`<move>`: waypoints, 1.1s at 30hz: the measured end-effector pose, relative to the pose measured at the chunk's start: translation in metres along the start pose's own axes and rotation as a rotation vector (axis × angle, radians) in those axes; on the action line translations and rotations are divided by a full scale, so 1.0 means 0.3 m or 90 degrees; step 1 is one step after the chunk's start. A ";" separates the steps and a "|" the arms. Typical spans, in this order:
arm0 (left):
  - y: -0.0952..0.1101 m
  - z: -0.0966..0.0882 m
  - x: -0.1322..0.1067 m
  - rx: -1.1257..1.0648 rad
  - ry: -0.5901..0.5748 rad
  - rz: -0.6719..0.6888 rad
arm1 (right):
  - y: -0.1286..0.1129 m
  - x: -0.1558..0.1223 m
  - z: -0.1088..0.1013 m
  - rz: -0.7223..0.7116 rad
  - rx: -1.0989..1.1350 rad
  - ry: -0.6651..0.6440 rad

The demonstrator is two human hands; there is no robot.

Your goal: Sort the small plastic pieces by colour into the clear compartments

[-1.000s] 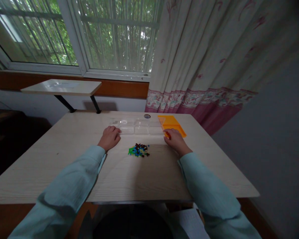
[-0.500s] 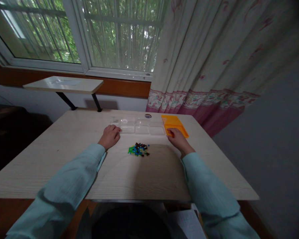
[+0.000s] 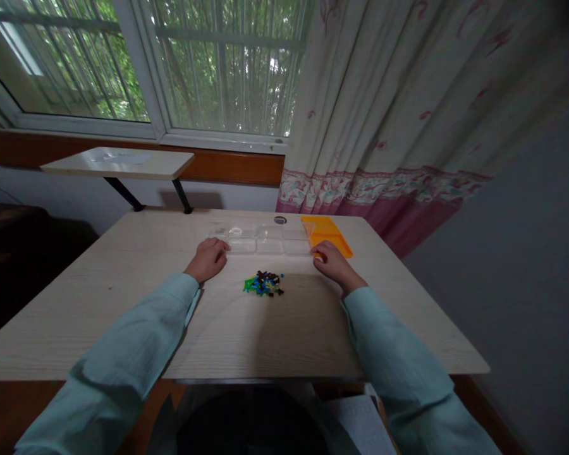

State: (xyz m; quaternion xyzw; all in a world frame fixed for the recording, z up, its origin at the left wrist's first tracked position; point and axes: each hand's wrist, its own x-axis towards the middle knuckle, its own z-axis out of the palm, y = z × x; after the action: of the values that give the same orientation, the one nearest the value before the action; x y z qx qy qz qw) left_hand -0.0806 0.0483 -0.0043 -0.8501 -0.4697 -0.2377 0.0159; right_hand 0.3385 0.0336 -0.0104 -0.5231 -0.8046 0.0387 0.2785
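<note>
A small heap of blue, green and dark beads (image 3: 263,284) lies in the middle of the pale wooden table (image 3: 123,303). Behind it stands a clear plastic box with several compartments (image 3: 260,239). My left hand (image 3: 207,260) rests curled on the table, its fingertips at the box's left front corner. My right hand (image 3: 330,263) lies with bent fingers at the box's right front corner, touching the near end of an orange lid (image 3: 325,234) that lies to the right of the box.
A small dark round thing (image 3: 280,220) sits behind the box. A narrow white shelf (image 3: 118,162) juts out under the window at the back left. A flowered curtain (image 3: 398,114) hangs at the back right.
My right hand drifted a little right onto the orange lid's near end, then came back left to the box corner. My left hand stayed put. The view shifted slightly.
</note>
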 end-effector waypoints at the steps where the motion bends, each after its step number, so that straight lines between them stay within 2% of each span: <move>1: -0.001 0.000 -0.002 -0.001 -0.002 0.003 | -0.009 -0.005 -0.004 0.000 -0.006 -0.002; 8: 0.012 0.003 -0.017 0.000 0.006 -0.002 | -0.064 -0.012 -0.031 0.016 -0.062 -0.053; 16: 0.016 -0.002 -0.016 -0.029 0.011 -0.009 | -0.064 -0.012 -0.032 0.048 -0.088 -0.066; 20: 0.028 -0.021 -0.016 -0.010 0.030 -0.020 | -0.102 -0.015 -0.059 0.068 -0.149 -0.064; 23: 0.077 -0.055 -0.015 -0.001 0.070 -0.024 | -0.169 -0.002 -0.062 0.032 -0.148 -0.025; 25: 0.130 -0.073 -0.012 -0.038 0.073 -0.009 | -0.229 0.005 -0.045 -0.030 -0.066 -0.022; 27: 0.190 -0.077 -0.011 -0.111 0.024 0.056 | -0.289 0.005 -0.017 -0.114 0.058 -0.066; 29: 0.247 -0.065 -0.015 -0.163 -0.053 0.143 | -0.339 -0.002 0.011 -0.154 0.138 -0.119; 31: 0.290 -0.042 -0.023 -0.167 -0.105 0.189 | -0.373 -0.014 0.029 -0.146 0.150 -0.168; 33: 0.314 -0.018 -0.031 -0.141 -0.121 0.185 | -0.392 -0.026 0.038 -0.117 0.146 -0.204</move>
State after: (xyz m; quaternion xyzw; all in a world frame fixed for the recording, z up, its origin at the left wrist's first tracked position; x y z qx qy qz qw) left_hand -0.0109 -0.0130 0.0150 -0.9240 -0.3126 -0.2019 -0.0877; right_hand 0.2387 -0.0234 0.0186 -0.3993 -0.8733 0.1868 0.2074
